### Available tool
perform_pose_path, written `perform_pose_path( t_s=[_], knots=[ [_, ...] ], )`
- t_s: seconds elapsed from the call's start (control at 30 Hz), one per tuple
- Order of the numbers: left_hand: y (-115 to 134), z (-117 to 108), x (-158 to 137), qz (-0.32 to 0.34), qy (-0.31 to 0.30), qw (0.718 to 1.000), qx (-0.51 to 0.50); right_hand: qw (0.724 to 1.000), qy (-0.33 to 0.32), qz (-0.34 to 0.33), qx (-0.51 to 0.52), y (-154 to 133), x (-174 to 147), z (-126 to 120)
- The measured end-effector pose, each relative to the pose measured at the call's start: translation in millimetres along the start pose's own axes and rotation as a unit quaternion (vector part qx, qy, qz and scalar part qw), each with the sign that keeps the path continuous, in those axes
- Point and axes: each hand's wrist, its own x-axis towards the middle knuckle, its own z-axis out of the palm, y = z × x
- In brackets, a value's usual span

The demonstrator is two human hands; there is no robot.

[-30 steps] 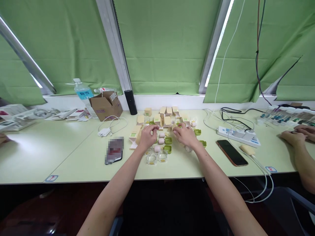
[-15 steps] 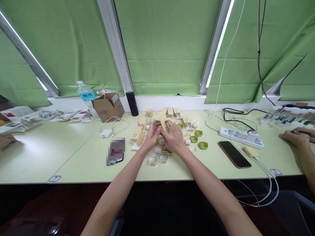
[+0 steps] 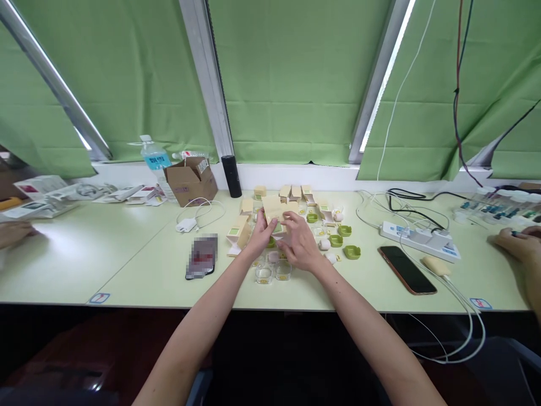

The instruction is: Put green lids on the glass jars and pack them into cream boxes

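A small cream cardboard box (image 3: 273, 207) is held up over the middle of the table. My left hand (image 3: 260, 238) grips its left side, thumb in front. My right hand (image 3: 301, 242) has its bent fingers on the box's right side, and its fingertips are partly hidden. Below my hands stand two clear plastic cups (image 3: 264, 275). Olive-green tray-like pieces (image 3: 352, 252) and small pale cylinders (image 3: 324, 244) lie to the right. Another cream box (image 3: 239, 232), with a flap hanging out, stands left of my hands. Several more cream boxes (image 3: 296, 193) are behind them.
A covered phone (image 3: 202, 256) and white charger (image 3: 186, 225) lie left; a dark phone (image 3: 406, 269), power strip (image 3: 418, 239) and cables lie right. Behind stand a brown carton (image 3: 191, 183), black cylinder (image 3: 231, 176) and water bottle (image 3: 154, 159). Other people's hands show at both edges.
The cream box now stands taller and plainer in view between my hands. My right hand has shifted slightly right and down from my left. The whole view has moved a little.
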Motion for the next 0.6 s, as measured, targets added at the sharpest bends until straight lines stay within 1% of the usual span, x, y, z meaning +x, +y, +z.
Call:
perform_pose_path(
  t_s=[0.1, 0.17, 0.23, 0.33, 0.43, 0.5, 0.6],
  knots=[
    [0, -2, -1, -0.001, 0.022, 1.0, 0.004, 0.998, 0.03, 0.04, 0.043, 7, -3, -5],
    [1, -3, -2, -0.012, 0.033, 0.999, 0.002, 0.995, 0.026, 0.077, 0.061, 12, -6, -7],
    [2, -3, -3, -0.016, 0.029, 0.999, 0.001, 0.992, 0.008, 0.095, 0.081, 16, -8, -8],
    [4, -1, -4, 0.005, 0.016, 0.999, 0.029, 0.99, -0.011, 0.08, 0.112, 15, -9, -6],
    [5, 2, -5, 0.035, 0.018, 0.998, 0.058, 0.989, -0.003, 0.059, 0.136, 12, -9, -3],
    [6, 3, -6, 0.042, 0.006, 0.998, 0.047, 0.987, 0.008, 0.064, 0.149, 12, -9, -2],
    [8, 4, -7, 0.034, -0.01, 0.999, 0.028, 0.982, 0.017, 0.084, 0.166, 14, -9, -2]
  ],
)
